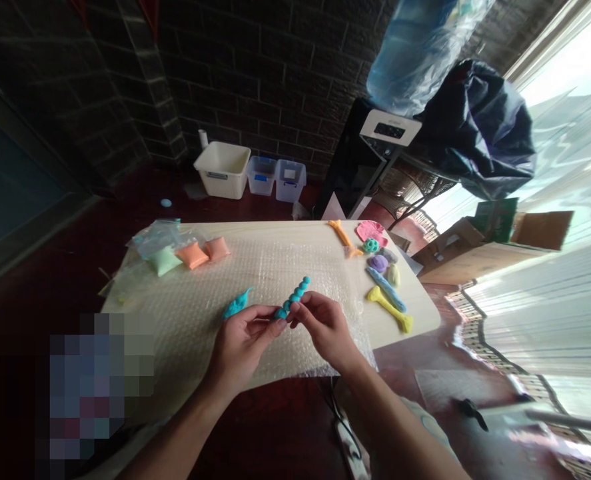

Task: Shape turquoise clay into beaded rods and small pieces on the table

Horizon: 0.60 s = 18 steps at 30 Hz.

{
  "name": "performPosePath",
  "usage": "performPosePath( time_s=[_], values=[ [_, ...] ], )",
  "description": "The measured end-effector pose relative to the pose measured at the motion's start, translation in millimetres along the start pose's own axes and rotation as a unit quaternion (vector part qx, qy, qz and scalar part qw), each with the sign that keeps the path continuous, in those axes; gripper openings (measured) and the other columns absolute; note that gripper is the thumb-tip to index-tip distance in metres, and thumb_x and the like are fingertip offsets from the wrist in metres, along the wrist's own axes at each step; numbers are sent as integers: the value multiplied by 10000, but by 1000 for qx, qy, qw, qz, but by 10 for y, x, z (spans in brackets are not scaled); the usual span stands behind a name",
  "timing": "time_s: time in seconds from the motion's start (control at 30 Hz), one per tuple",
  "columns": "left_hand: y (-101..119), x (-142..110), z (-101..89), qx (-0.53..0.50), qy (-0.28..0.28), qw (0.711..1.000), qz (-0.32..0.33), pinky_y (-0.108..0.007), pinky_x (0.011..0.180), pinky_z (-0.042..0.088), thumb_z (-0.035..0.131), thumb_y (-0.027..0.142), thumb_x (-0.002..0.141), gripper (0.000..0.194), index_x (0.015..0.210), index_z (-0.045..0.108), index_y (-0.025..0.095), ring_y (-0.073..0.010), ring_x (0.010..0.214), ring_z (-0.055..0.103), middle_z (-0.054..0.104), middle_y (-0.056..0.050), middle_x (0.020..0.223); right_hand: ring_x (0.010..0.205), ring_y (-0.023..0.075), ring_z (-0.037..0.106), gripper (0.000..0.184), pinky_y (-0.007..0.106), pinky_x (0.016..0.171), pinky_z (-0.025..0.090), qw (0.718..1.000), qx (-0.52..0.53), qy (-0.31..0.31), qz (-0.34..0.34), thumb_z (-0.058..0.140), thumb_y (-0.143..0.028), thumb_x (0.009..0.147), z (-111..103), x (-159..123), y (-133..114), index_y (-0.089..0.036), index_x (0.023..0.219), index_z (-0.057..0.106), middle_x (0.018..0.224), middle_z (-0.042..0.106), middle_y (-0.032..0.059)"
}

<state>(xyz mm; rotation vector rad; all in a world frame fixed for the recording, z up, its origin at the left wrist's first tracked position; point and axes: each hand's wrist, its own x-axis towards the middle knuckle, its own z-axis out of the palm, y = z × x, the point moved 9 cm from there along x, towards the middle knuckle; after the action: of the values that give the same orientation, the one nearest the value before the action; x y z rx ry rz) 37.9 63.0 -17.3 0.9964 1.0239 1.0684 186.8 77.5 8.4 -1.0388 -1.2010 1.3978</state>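
My left hand (242, 340) and my right hand (325, 323) meet over a sheet of bubble wrap (200, 320) on a pale table (420, 307). Both pinch the near end of a teal clay strand made of small balls (295, 297), which points up and away from me. A teal pointed clay piece (236, 305) lies on the wrap just left of my left hand.
Green and orange clay packets (190, 255) lie at the table's far left with plastic bags. Finished clay shapes, yellow, blue, purple, pink and orange (385, 280), lie along the right side. White and clear bins (225, 170) stand on the floor behind. Cardboard boxes (495, 243) sit at right.
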Motion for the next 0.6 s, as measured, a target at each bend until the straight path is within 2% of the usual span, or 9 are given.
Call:
performPosePath(
  time_s=[0.13,0.33,0.53,0.6],
  values=[
    [-15,-3,-30,-1,18,1000,-9,-364,816,647,900,384,769,341,1010,792,169,-256,856,802,833,-100,1009,672,148,662,323,288,650,532,1000,17,15,5,802,-500,891,-34,8,35,-190,874,712,746,710,17],
    [8,12,16,-27,14,999,-17,-406,892,652,940,363,708,383,1002,800,160,-287,922,809,837,-112,1021,707,152,670,327,294,678,549,1000,2,-7,10,795,-506,895,10,-10,20,-188,870,721,779,713,22],
    [-53,-12,46,-128,0,990,-55,-436,958,629,878,377,806,335,1037,800,148,-265,977,790,830,-121,1070,694,147,663,334,289,672,545,1000,9,-7,5,794,-508,896,7,-8,-30,-185,851,724,762,713,22],
    [-76,-18,50,-158,0,985,-71,-441,968,622,892,352,792,310,1009,802,150,-254,966,787,833,-110,1039,697,153,665,341,296,675,547,1000,13,-9,6,793,-517,895,11,-11,-29,-184,855,725,760,713,25]
  ],
)
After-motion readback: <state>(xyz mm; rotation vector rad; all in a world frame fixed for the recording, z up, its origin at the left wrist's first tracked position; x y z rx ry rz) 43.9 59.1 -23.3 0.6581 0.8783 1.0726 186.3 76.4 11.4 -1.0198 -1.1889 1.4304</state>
